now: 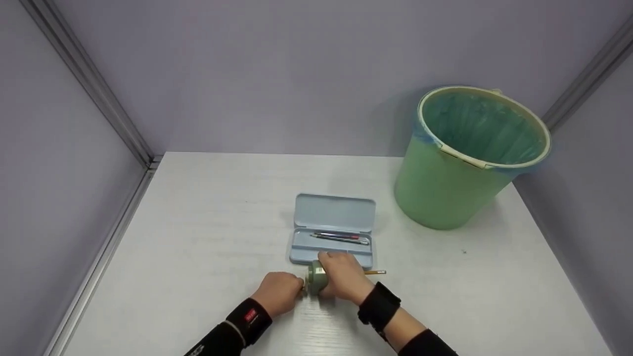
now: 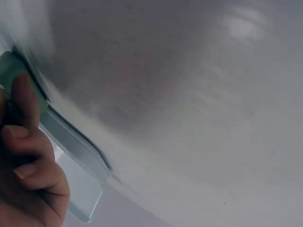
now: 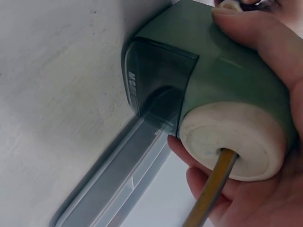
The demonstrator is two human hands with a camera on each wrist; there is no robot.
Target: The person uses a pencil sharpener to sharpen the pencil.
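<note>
My right hand grips a green pencil sharpener, which has a dark see-through shavings bin on one side. A yellow pencil sticks into the hole of its cream round face. At the sharpener's opposite end my left hand has its fingers curled round the crank handle, mostly hidden behind them. In the left wrist view the curled fingers are close to the green body. Just behind the hands lies an open light blue pencil case.
Inside the case are several slim pencils. A green bin with a bag liner stands at the back right of the white table. Pale wall panels enclose the table at the back and sides.
</note>
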